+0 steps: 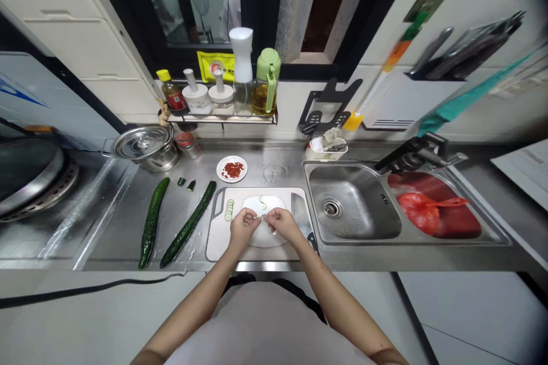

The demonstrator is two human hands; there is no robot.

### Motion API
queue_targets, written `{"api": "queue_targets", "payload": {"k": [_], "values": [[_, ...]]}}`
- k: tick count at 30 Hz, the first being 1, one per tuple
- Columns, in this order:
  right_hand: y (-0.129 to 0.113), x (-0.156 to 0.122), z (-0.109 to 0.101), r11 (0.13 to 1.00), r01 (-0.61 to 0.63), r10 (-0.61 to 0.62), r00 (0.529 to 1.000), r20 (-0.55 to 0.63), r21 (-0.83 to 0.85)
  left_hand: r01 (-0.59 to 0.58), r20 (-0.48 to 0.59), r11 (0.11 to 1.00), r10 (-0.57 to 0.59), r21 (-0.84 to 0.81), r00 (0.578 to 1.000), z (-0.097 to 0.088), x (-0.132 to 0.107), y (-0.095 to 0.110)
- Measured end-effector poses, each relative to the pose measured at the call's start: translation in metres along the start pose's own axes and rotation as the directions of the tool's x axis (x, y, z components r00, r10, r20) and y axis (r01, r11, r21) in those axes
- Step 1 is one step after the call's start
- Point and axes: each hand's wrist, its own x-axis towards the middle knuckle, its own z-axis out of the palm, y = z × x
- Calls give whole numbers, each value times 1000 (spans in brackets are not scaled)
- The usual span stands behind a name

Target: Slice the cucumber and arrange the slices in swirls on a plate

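My left hand (242,227) and my right hand (280,223) meet over a white plate (266,205) that lies on a white cutting board (218,234). Both hands pinch a thin pale green cucumber slice between their fingertips. One curved slice (262,202) lies on the plate beyond my hands. A short row of cucumber slices (229,210) rests on the board left of the plate. A knife (302,215) lies along the board's right edge, beside my right hand.
Two whole cucumbers (150,222) (189,223) and two cut ends (186,183) lie on the steel counter left of the board. A small dish of red bits (232,169) sits behind. A double sink (351,205) holds a red bag (422,209). A lidded pot (145,147) stands far left.
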Motion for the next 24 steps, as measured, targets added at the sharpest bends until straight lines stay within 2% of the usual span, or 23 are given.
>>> {"api": "queue_targets", "payload": {"k": [5,8,16,24], "values": [[14,26,-7,945,47,-87,990,-109,-325,33,75,969,-53,245,996,10,27,-11],[14,39,-10,898,40,-105,987,-124,-438,41,84,928,-77,369,994,14,42,-10],[10,63,-10,812,-20,-43,995,-94,-583,76,86,823,-150,562,985,24,66,-4],[9,77,-5,689,-86,10,994,-109,-720,95,75,742,-193,664,978,29,75,-3]]}}
